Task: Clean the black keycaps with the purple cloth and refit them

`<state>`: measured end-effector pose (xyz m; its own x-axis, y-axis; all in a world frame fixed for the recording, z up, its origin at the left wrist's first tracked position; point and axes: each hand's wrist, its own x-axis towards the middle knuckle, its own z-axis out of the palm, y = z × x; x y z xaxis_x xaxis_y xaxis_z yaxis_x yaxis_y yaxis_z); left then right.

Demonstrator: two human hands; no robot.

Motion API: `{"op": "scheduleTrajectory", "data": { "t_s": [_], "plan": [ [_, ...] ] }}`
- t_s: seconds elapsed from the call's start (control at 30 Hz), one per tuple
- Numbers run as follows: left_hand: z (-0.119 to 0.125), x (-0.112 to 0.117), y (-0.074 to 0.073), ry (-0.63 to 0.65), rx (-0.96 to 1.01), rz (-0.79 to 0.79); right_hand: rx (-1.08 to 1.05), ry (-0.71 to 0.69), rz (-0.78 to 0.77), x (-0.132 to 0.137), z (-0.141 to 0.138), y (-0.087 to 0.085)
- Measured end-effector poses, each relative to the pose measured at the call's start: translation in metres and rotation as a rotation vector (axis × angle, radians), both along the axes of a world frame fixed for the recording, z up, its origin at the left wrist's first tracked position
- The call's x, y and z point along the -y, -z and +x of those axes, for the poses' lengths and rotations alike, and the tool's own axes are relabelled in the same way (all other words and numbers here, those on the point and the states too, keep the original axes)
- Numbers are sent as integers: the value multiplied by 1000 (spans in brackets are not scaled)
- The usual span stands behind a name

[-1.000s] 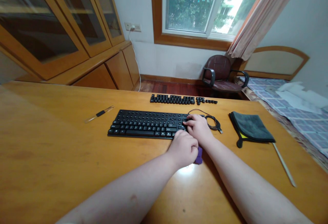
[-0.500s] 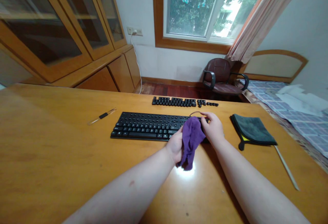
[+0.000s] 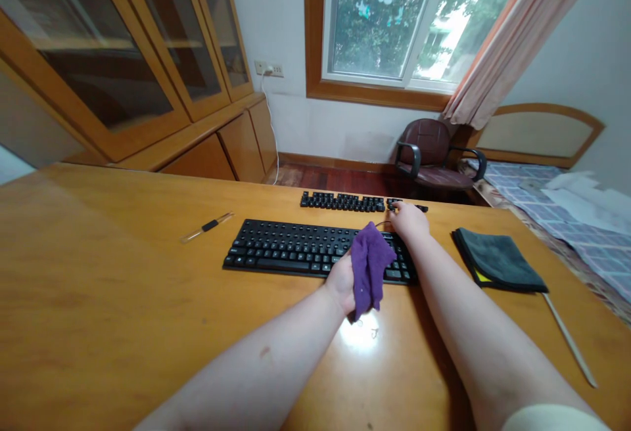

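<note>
Firmly closed left grip (image 3: 342, 290) on purple cloth (image 3: 369, 270), keyboard (image 3: 290, 247) just ahead; keycaps (image 3: 342, 202) kept in rows just ahead of right grip (image 3: 409, 219), closure unclear.

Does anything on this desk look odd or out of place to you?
Yes: a row of loose black keycaps lies on the wooden desk behind the black keyboard. It looks odd because keycaps normally sit fitted on a keyboard, not lined up beside it.

Keycap row (image 3: 342, 202) behind keyboard (image 3: 315, 250) blocks forward reach; narrow gap between keyboard and grey towel (image 3: 495, 261).
</note>
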<state>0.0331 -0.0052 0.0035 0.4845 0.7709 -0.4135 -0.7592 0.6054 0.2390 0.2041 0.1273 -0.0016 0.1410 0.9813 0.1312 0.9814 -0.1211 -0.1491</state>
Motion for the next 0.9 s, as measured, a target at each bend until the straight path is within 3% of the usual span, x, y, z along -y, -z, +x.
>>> {"op": "scheduleTrajectory", "data": {
  "t_s": [0.3, 0.43, 0.53, 0.6, 0.73, 0.9],
  "plan": [
    [2, -1, 2, 1, 16, 16, -56, 53, -22, -12, 0, 6],
    [2, -1, 2, -16, 14, 29, -109, 41, 71, 10, -8, -8],
    [3, -1, -2, -28, 68, 105, -387, -159, 452, 54, -26, -25],
    [4, 0, -5, -28, 112, 164, -538, -322, 573, 88, -40, -34],
    [4, 2, -6, 28, 159, 204, -650, -507, 586, 133, -55, -38],
    [3, 4, 1, -23, 74, 150, -502, -659, 559, 130, -50, -28]
  ]
}}
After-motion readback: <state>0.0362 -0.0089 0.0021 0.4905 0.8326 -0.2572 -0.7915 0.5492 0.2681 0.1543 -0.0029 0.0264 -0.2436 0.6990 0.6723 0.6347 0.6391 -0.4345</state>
